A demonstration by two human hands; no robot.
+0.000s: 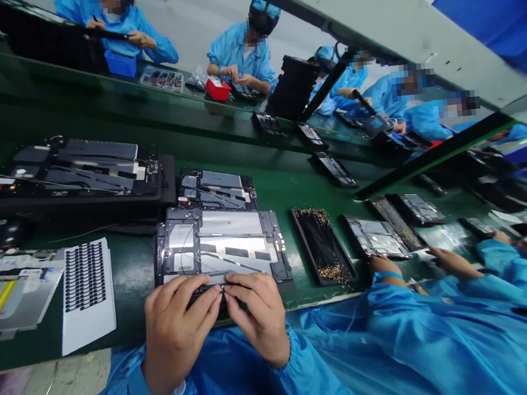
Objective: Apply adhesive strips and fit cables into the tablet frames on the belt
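Note:
An opened tablet (230, 237) lies in front of me, its silver battery panels, black strips and thin cables exposed. My left hand (177, 319) is at the tablet's near edge, thumb and fingers pinched together. Close beside it, my right hand (257, 312) is pinched in the same way, and the fingertips of both hands almost meet. A small dark piece seems to lie between them, too covered by the fingers to name. Part of the tablet's near edge is hidden behind my hands.
Left are a white sheet with rows of black stickers (86, 280) and a silver panel (13, 293). More opened tablets (90, 166) lie behind. A black tray of gold-tipped cables (323, 244) stands right. A co-worker's hand (384, 267) is at another tablet (375, 237).

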